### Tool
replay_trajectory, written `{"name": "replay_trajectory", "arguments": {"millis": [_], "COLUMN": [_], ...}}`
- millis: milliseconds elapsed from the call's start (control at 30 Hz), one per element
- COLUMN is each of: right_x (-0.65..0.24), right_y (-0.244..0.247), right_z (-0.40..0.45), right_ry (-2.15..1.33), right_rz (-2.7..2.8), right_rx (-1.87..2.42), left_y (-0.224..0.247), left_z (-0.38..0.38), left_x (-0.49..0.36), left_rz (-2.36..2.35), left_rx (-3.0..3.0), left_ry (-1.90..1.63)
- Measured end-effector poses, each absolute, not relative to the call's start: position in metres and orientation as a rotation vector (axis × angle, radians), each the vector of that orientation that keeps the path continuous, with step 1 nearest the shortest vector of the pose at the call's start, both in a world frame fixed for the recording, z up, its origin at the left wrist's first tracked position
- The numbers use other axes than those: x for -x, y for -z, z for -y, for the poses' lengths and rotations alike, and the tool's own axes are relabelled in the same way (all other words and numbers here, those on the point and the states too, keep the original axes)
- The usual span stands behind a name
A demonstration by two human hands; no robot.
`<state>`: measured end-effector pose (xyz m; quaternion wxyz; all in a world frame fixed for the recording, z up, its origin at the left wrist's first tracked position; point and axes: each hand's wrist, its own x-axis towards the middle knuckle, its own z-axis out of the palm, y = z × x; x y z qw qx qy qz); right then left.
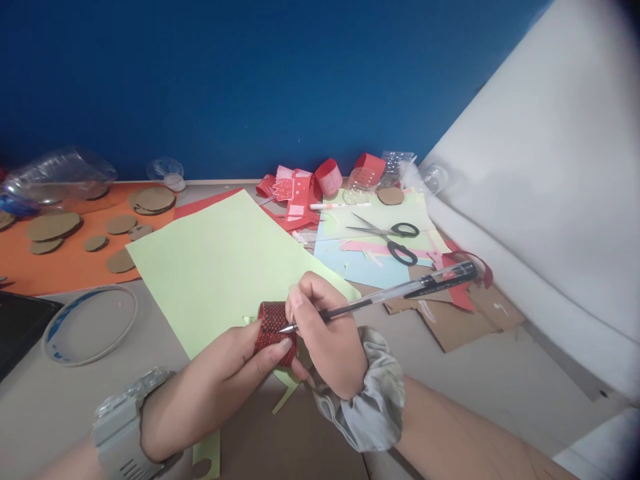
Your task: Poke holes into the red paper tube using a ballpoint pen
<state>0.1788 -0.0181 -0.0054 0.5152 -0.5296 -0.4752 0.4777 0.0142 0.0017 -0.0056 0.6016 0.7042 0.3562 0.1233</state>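
- Currently, a short cylinder patterned in red and black [271,317] is held at the near side of the large pale green paper sheet [225,260], the landmark for all that follows.
- The left hand [233,363], also at the near side of the sheet, grips the cylinder, thumb along its front; the cylinder lies at that hand's fingertips.
- The right hand [330,340], by the sheet's near right edge, pinches a clear-barrelled pen with a black cap on its end [370,300]; the cylinder sits just beside these fingers, the metal tip at its surface.
- A thin pale green paper strip [284,398] shows below the cylinder, on the near side of the sheet; whether it is attached cannot be told.
- Right of the sheet, open black-handled scissors [385,233] lie on coloured papers, with brown corrugated cardboard [465,320] nearer.
- Left of the sheet, brown cardboard discs [53,227] rest on orange paper [95,270], and a whitish ring [90,325] lies on the grey bench [45,407].
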Motion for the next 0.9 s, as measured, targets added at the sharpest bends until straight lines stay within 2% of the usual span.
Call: {"name": "replay_trajectory", "arguments": {"millis": [100,500,900], "right_x": [-0.1788,-0.1804,-0.1813], "right_y": [0.0051,0.0034,0.0023], "right_z": [0.0174,0.0156,0.0144], "right_ry": [-1.244,-1.122,-1.166], "right_rz": [1.117,1.151,1.149], "right_rx": [1.222,1.24,1.208], "left_y": [0.0081,0.0019,0.0035], "left_z": [-0.0019,0.0,-0.001], "left_x": [-0.0133,-0.0124,-0.0128], "left_rz": [-0.818,-0.873,-0.856], "left_rx": [-1.651,-1.669,-1.635], "left_ry": [-0.306,-0.27,-0.278]}}
